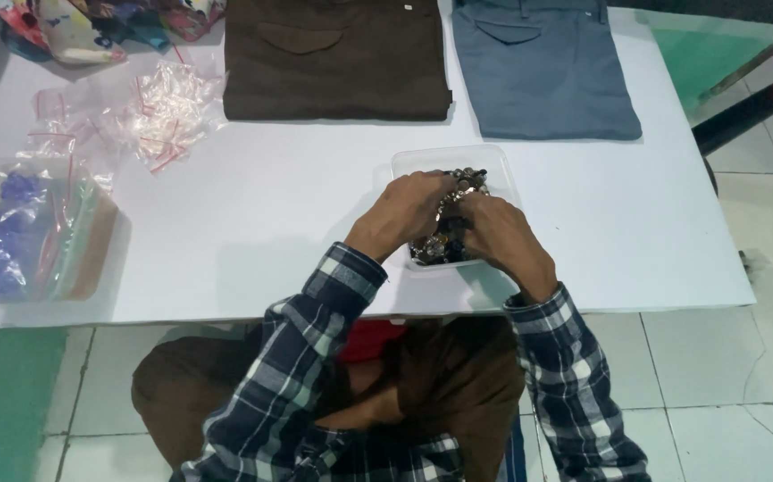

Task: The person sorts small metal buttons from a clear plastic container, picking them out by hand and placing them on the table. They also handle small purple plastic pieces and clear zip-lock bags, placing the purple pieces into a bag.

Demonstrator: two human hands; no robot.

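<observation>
My left hand (401,212) and right hand (501,234) dig together into the clear tray (502,170) near the tabletop's (270,214) front edge, fingers curled narrow among the small metal buttons (465,181), the walls keeping them from scattering.

tub (409,165) on table (252,223), trousers (337,58) behind

We see dim, bluish light overhead, soft shadows on the tabletop (252,223), slight blur throughout, and edges that bow
</observation>
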